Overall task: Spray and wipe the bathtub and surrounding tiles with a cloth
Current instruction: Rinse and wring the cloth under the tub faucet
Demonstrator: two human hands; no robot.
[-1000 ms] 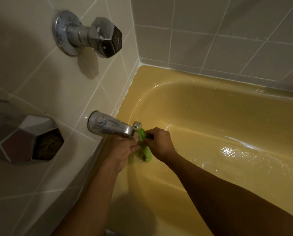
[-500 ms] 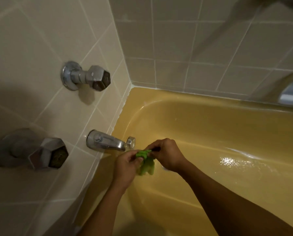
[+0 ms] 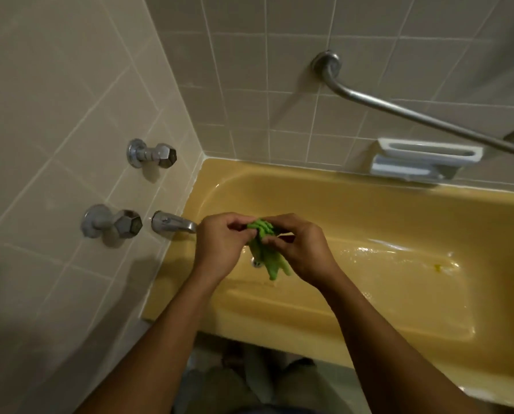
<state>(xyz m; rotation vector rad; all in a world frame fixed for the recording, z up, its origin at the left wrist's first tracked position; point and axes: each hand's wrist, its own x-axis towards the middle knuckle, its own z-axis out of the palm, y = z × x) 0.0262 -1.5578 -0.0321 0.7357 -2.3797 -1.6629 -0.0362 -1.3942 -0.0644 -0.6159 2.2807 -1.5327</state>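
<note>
No text, label, brand, number or sign can be read on anything here; the dark end caps of the two tap handles (image 3: pixel 127 224) on the tiled wall (image 3: pixel 55 115) left of the bathtub (image 3: pixel 369 210) are too blurred to show any marking.

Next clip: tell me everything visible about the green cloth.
The cloth is small, bright green and soft-looking, bunched into a wrinkled strip. Both the left hand and the right hand pinch its upper part; its lower end hangs free below them. It is held above the yellow bathtub, near the spout, apparently touching only the hands.
</note>
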